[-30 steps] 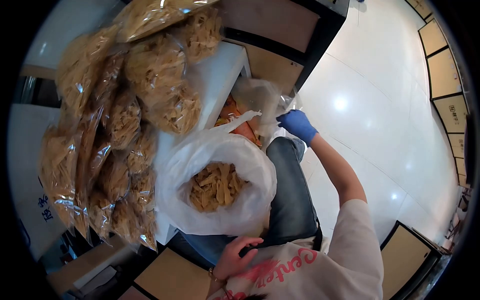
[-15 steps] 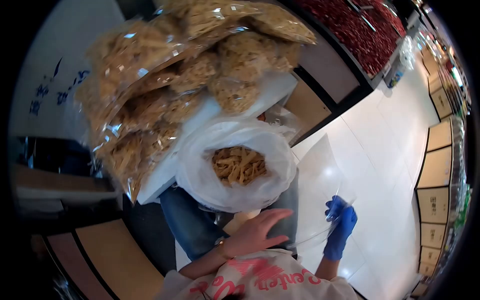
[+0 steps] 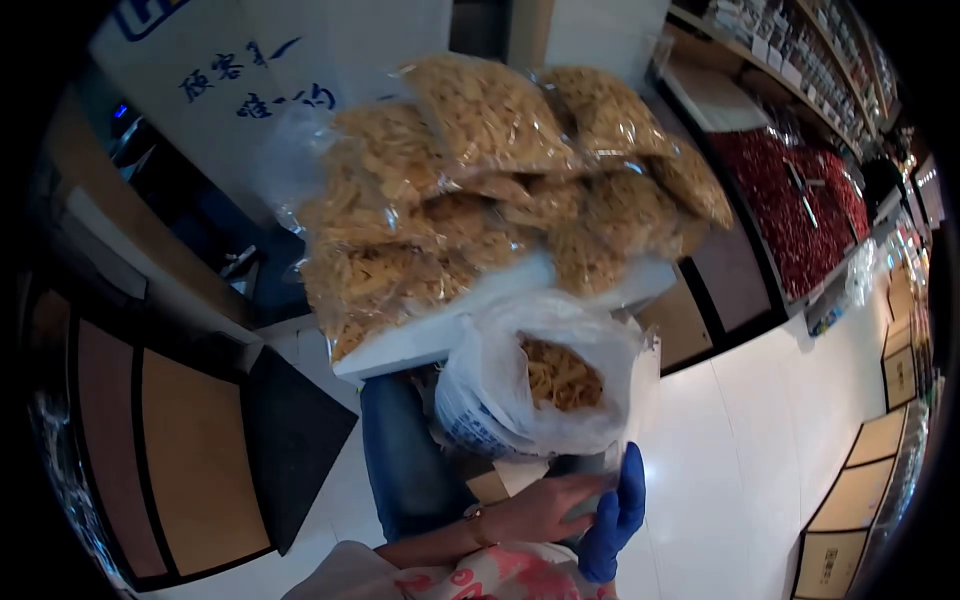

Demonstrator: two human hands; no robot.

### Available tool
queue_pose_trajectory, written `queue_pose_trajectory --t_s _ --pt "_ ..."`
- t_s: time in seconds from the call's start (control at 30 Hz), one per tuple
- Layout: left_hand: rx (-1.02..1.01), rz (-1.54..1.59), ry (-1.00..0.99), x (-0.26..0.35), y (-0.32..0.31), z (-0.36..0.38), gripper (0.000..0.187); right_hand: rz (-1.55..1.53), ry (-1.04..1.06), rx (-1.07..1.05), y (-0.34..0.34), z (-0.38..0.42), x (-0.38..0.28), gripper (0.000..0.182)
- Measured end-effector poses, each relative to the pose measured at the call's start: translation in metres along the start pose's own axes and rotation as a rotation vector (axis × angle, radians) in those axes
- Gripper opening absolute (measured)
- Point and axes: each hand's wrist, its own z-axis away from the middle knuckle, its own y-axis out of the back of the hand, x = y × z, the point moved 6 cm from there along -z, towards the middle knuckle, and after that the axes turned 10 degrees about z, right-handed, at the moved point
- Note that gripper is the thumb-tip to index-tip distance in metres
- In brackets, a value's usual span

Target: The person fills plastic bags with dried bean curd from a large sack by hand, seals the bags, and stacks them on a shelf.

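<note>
In the head view, my bare left hand point(image 3: 545, 508) is low in front of my lap, fingers stretched and apart, their tips meeting the blue glove. My right hand point(image 3: 618, 515), in a blue glove, points its index finger upward with the thumb bent alongside. A clear plastic bag point(image 3: 613, 459) is at its fingers; its faint outline is hard to follow. Just beyond both hands, a white plastic bag point(image 3: 490, 385) stands open between my knees. Dried, tan strip-like food point(image 3: 562, 375) lies inside it.
Clear packs of tan dried food point(image 3: 480, 120) are piled on a white foam box point(image 3: 400, 345) ahead. Right of them is a bin of dark red dried goods point(image 3: 800, 205). Wood-panelled cabinets point(image 3: 205, 440) stand left; boxes point(image 3: 835, 490) line the right side.
My gloved right hand has come left with the clear bag and now meets my left hand. My left hand has shifted slightly right. The view has tilted up and turned left.
</note>
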Motion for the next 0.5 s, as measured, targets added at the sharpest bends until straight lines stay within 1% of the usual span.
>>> queue_pose_trajectory --t_s 0.03,0.07,0.13,0.17,0.2,0.23,0.27,0.3,0.33,0.4,0.43,0.47,0.5 --pt "0.019 0.043 -0.087 0.004 0.0 0.003 0.051 -0.006 0.038 0.044 0.0 0.0 -0.001 0.047" --pt "0.032 0.089 -0.175 0.01 0.003 0.003 0.053 -0.014 0.057 0.04 -0.003 -0.002 -0.005 0.047" --pt "0.041 0.081 -0.169 0.017 0.007 0.001 0.051 -0.128 -0.014 0.145 -0.003 -0.001 -0.007 0.043" --pt "0.055 0.092 -0.169 0.013 0.006 0.0 0.044 -0.163 -0.011 0.22 -0.003 0.001 -0.007 0.04" --pt "0.069 0.105 -0.168 0.011 0.006 -0.001 0.037 -0.167 -0.001 0.226 -0.001 0.002 -0.003 0.04" --pt "0.067 0.099 -0.176 0.01 0.007 -0.001 0.037 -0.161 0.069 0.198 0.0 0.006 -0.003 0.042" --pt "0.049 0.079 -0.168 0.009 0.007 0.0 0.029 -0.154 0.136 0.167 -0.001 0.008 -0.005 0.045" --pt "0.033 0.061 -0.157 0.008 0.007 0.001 0.021 -0.18 0.004 0.168 0.0 0.014 0.002 0.048" --pt "0.039 0.057 -0.156 0.01 0.008 0.002 0.021 -0.184 0.006 0.161 0.002 0.014 0.002 0.048" --pt "0.115 0.119 -0.244 0.018 0.013 0.006 0.011 0.045 0.116 0.039 -0.002 0.013 -0.007 0.052" --pt "0.127 0.114 -0.236 0.019 0.016 0.006 0.011 0.092 0.205 0.049 -0.002 0.014 -0.015 0.051" --pt "0.107 0.135 -0.325 0.026 0.019 0.007 0.013 0.085 0.201 0.033 -0.003 0.016 -0.01 0.051" --pt "0.09 0.153 -0.411 0.032 0.02 0.01 0.016 0.045 0.313 0.005 -0.003 0.02 -0.006 0.047"
